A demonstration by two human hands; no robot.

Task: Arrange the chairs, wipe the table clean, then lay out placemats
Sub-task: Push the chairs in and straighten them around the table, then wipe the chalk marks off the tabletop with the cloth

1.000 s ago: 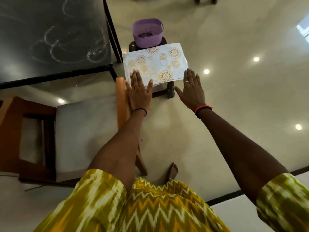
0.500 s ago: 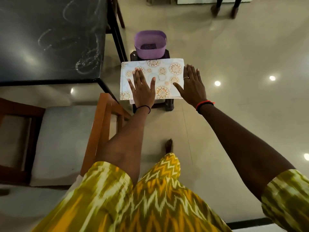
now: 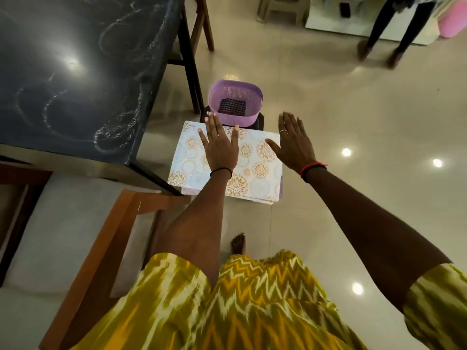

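Observation:
A stack of white placemats (image 3: 252, 168) with orange flower prints lies on a low dark stool (image 3: 260, 121) on the floor. My left hand (image 3: 219, 145) hovers flat over the stack, fingers spread. My right hand (image 3: 294, 142) is open above the stack's right edge, holding nothing. Behind the mats stands a purple basket (image 3: 235, 103) with a checked cloth (image 3: 232, 107) inside. The dark table (image 3: 75, 72) at the left shows wet wipe streaks. A wooden chair (image 3: 83, 236) with a grey seat stands at its near side.
Another chair's wooden legs (image 3: 204, 24) show beyond the table. A person's legs (image 3: 394, 34) stand at the far right by a white cabinet. A plastic stool (image 3: 283, 8) is at the top. Glossy tiled floor (image 3: 353, 198) spreads to the right. My bare foot (image 3: 238, 243) is below the stool.
My view has moved closer to the stool. Both hands have slid forward over the placemats, the left now reaching their far edge. The mats have not been lifted.

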